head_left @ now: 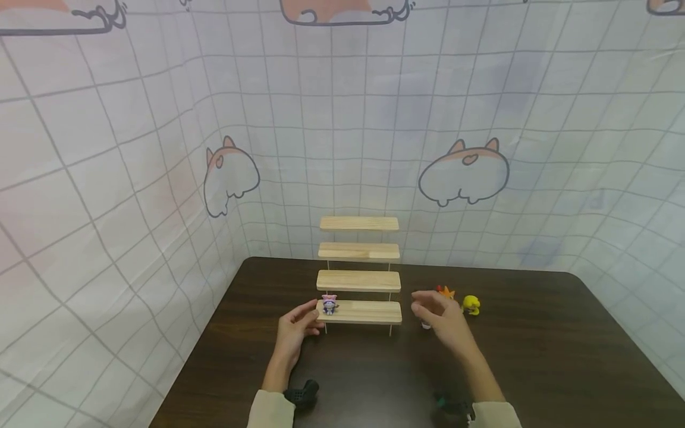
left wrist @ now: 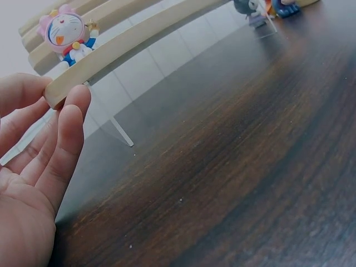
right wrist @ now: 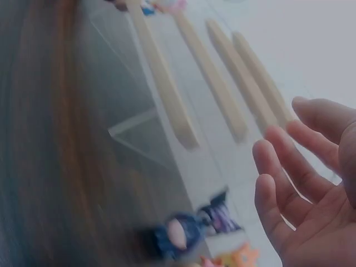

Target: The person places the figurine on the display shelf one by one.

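Observation:
A four-tier display stand with pale wooden boards stands on the dark table. My left hand pinches the left end of its lowest board, with the thumb above and fingertips at the underside in the left wrist view. On that board's left end sits a small cat figurine with a pink headpiece and blue body, close to my left thumb. To the right of the stand, my right hand hovers with fingers loosely bent, holding nothing. It partly hides several small figurines, among them an orange figurine.
A yellow figurine stands right of my right hand. In the right wrist view, a dark blue figurine and a purple-striped figurine appear, blurred. Clear supports hold the boards. A grid-patterned cloth hangs behind the table.

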The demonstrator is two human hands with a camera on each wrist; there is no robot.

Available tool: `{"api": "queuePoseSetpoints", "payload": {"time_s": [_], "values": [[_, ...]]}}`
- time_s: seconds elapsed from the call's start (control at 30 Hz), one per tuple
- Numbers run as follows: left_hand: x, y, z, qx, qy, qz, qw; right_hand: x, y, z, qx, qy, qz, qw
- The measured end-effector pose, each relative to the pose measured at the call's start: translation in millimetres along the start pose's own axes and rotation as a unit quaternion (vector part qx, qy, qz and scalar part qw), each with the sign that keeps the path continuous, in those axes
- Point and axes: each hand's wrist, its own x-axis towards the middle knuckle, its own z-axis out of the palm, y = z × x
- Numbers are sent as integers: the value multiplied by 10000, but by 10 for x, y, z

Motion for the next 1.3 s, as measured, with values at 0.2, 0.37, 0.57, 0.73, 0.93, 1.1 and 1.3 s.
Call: {"api": "queuePoseSetpoints", "payload": {"time_s": [0.2, 0.37, 0.57, 0.73, 0.93, 1.1, 1.3], "values": [[0, -5, -8, 27, 10, 7, 10000, -32, 70, -323, 5, 279, -33, 9996], [1, -13, -9, 23, 11, 4, 10000, -43, 163, -495, -213, 736, 12, 9971], [5, 9, -5, -13, 9, -10, 10000, -49, 267, -585, -196, 1013, 88, 9946], [13, 23, 0, 39, 9, -29, 10000, -76, 389, -626, -512, 1057, 227, 9928], [9, 16, 9, 75, -3, -116, 9999, -105, 534, -681, -973, 575, 641, 9915], [3, 23, 14, 69, 0, -102, 9999, -115, 632, -696, -966, 187, 771, 9922], [-3, 10, 7, 44, 25, -84, 10000, -126, 718, -675, -939, -117, 784, 9924]]}}
